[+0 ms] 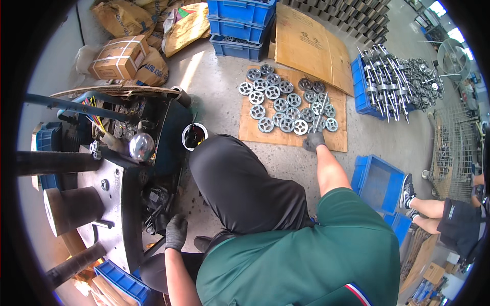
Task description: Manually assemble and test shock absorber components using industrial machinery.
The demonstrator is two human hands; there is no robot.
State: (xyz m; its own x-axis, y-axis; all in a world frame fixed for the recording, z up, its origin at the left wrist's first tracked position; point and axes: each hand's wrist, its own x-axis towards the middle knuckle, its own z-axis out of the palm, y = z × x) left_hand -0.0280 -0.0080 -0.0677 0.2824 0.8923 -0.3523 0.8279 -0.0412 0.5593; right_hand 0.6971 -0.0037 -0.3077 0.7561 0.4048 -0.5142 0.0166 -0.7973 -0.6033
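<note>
My right hand [313, 141], in a dark grey glove, reaches to the near edge of a flat cardboard sheet [250, 133] on the floor. Its fingers are closed around the near end of a slim metal shaft [321, 109], which slants up across several spoked metal wheels [293, 113] laid on that sheet. My left hand [176, 232], gloved too, hangs low beside my knee, close to the machine's dark side. Its fingers curl away from view, and whether they hold anything is hidden.
On my left stands a machine with a steel table [115, 204] and thick round bars. A white bucket [203, 138] sits beside my knee. A blue crate of shafts [363, 97] is at far right, with another blue crate [377, 181] nearer. A person's leg [429, 208] shows at right.
</note>
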